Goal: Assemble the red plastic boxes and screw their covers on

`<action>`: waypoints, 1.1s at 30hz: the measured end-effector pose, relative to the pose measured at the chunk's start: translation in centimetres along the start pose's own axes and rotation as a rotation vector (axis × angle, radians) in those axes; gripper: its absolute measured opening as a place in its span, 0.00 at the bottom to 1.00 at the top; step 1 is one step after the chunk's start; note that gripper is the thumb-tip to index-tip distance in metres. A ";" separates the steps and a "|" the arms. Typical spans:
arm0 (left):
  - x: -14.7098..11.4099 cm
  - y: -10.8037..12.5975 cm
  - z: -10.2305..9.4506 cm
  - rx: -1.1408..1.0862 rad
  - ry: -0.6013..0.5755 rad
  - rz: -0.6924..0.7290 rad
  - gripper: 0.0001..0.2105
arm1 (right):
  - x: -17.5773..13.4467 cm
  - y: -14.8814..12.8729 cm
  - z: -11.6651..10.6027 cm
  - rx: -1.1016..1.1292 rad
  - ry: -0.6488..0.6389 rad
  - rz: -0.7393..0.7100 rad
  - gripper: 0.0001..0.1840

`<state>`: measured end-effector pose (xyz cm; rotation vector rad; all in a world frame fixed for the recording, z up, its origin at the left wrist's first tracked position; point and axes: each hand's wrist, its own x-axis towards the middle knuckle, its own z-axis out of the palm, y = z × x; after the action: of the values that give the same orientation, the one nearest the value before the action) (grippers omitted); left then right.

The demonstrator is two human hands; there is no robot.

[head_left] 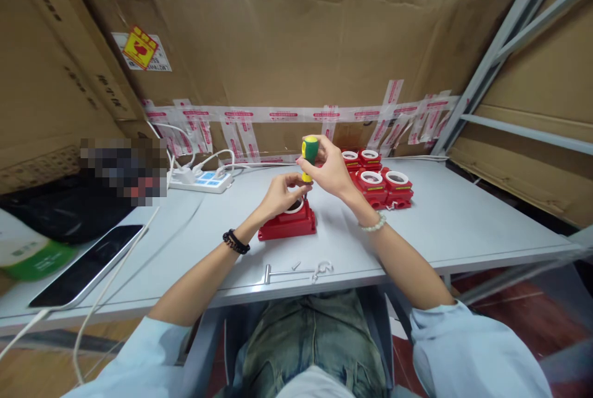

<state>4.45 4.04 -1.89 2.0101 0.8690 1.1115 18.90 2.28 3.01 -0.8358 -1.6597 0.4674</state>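
A screwdriver [310, 149] with a green and yellow handle stands nearly upright, its shaft pointing down at a red housing [288, 228] with a white ring on top. My right hand [331, 169] is closed around the handle. My left hand [281, 194] rests over the housing, thumb and forefinger pinched at the screwdriver's shaft just below the handle. Those fingers partly cover the white ring and hide the upper shaft. Near the table's front edge lie a metal T-shaped rod [290, 272], a small screw [296, 266] and some small whitish pieces [323, 269].
Several more red housings [386, 194] with white rings stand right of my right hand. A power strip [204, 182] with plugs sits at the back left. A phone [88, 267] and a black bag [50, 209] lie left, with white cables. Cardboard [287, 46] walls the back.
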 end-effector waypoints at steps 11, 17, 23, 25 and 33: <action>-0.1 0.2 -0.1 0.003 -0.057 0.017 0.10 | -0.2 -0.3 -0.1 -0.054 0.025 0.006 0.18; -0.1 0.1 0.1 0.107 0.082 0.047 0.13 | -0.2 -0.3 0.3 0.013 -0.019 0.005 0.19; -0.2 0.3 0.0 0.042 -0.010 0.030 0.11 | -0.1 0.0 0.0 -0.050 0.020 -0.002 0.14; 0.0 0.1 0.2 0.082 0.053 0.025 0.10 | -0.3 -0.3 0.0 -0.049 0.000 -0.004 0.14; 0.0 0.3 0.1 0.133 0.039 0.050 0.12 | -0.6 -0.7 0.0 -0.154 0.005 0.004 0.10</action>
<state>4.60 3.79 -1.67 2.1348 0.9390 1.1514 18.70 1.38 3.12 -0.9528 -1.7055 0.3425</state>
